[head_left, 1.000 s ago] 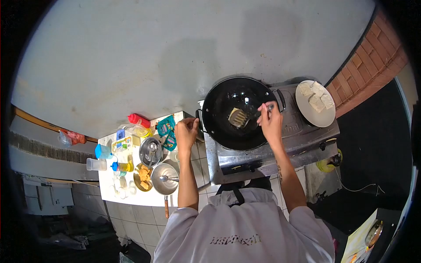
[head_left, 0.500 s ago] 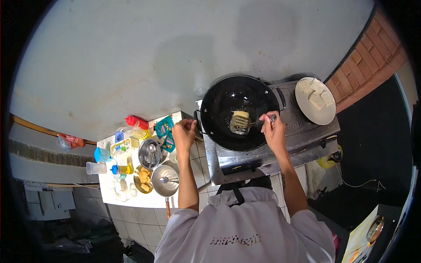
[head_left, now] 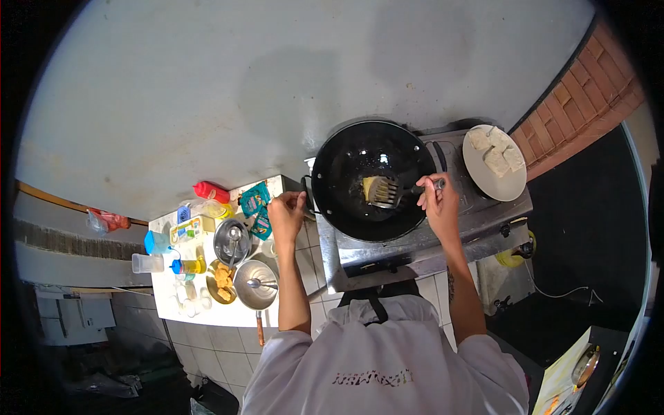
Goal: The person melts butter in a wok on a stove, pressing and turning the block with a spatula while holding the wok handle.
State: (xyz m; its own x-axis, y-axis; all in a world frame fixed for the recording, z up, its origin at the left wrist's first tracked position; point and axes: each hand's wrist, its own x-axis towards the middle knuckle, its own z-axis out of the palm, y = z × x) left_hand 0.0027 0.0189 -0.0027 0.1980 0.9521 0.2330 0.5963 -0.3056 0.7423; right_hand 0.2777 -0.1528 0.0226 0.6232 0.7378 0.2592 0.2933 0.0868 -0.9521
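A black wok [head_left: 360, 149] with shiny liquid in it sits on the left part of the metal stove [head_left: 484, 218]. My left hand [head_left: 288, 211] is closed on the wok's left handle. In my right hand [head_left: 438, 200] is the handle of a slotted spatula [head_left: 386, 192], whose head lies low inside the wok. A pale yellow piece of food [head_left: 369, 185] touches the spatula's left end and is partly covered by it. On the stove's right side, a white plate [head_left: 491, 183] holds several pale, coated pieces [head_left: 496, 162].
Left of the stove, a white table [head_left: 235, 318] bears a metal bowl [head_left: 232, 242], a saucepan [head_left: 256, 294], a bowl of fried pieces [head_left: 223, 277], a red bottle [head_left: 211, 191], an oil bottle [head_left: 190, 265] and green packets [head_left: 255, 199]. A brick edge [head_left: 574, 104] stands right of the plate.
The spatula swung down from its earlier angle and turned, and its head is now right of the food piece. My right hand moved slightly right. My left hand stayed at the wok's handle.
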